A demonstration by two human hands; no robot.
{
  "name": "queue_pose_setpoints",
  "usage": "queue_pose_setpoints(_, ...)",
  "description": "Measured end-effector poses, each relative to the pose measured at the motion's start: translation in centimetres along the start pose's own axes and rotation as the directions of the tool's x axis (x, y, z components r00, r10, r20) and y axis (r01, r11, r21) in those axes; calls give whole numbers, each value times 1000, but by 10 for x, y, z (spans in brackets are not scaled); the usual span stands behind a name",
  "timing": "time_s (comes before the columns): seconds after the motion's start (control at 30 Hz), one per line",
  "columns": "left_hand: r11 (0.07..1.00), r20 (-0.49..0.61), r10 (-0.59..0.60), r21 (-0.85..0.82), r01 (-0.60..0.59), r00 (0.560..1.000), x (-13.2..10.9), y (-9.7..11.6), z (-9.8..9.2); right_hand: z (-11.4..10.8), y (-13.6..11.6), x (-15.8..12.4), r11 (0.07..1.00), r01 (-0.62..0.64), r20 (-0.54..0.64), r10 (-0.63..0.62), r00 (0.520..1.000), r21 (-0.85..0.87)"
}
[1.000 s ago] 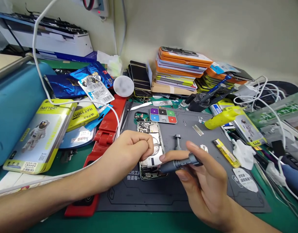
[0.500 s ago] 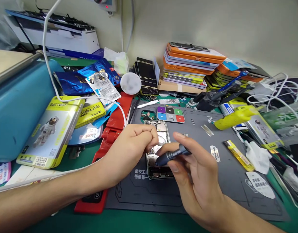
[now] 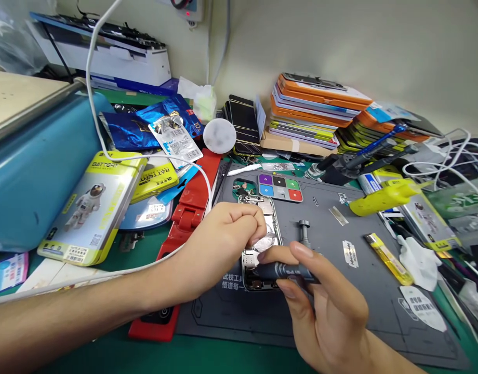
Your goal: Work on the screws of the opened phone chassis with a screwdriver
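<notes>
An opened phone lies on the grey mat, its inner parts bare. My left hand is closed over the phone's left edge, knuckles up; whatever its fingertips hold is hidden. Between the thumb and fingers of my right hand is a dark screwdriver, held almost level across the phone's lower end. Its tip is hard to make out. Just beyond that hand, another dark tool with a round cap rests on the mat.
Behind the phone sits a multicoloured tray. A red tool and yellow battery boxes lie left. To the right are a razor blade, a yellow lighter and a yellow bottle. A white cable loops over the left side.
My right hand has moved lower, and the screwdriver has swung closer to level. The capped tool behind it now shows more. My left hand keeps its closed shape; the whole view has shifted slightly.
</notes>
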State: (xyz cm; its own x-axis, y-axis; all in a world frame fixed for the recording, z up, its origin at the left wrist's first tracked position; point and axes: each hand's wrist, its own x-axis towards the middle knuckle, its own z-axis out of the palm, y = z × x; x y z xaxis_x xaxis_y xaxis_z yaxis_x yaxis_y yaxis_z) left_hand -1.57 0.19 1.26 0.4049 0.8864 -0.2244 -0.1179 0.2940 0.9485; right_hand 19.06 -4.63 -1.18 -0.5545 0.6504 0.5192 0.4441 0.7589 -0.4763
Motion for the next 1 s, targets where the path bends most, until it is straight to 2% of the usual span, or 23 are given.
queue_pose_setpoints(0.3, 1000, 3, 21, 5, -21, 1000, 1, 1, -1, -5, -2, 0, 1000, -24, 19, 24, 1000, -9)
queue_pose_setpoints(0.43, 1000, 10, 26, -3, -26, 1000, 2, -2, -1, -11, -6, 3, 997, 28, -18, -27, 999, 66)
queue_pose_setpoints(0.6, 1000, 16, 28, 2, -28, 999, 2, -3, -2, -9, -3, 3, 996, 51, 73, -57, 996, 77)
queue_pose_setpoints(0.77, 999, 17, 40, 0, -40, 999, 1, -3, -2, -5, -1, -1, 999, -2, 93, -2, 996, 37)
queue_pose_setpoints(1.0, 999, 11, 37, -3, -37, 999, 2, -3, 1, -10, -2, 4, 998, 24, 115, -29, 993, 49)
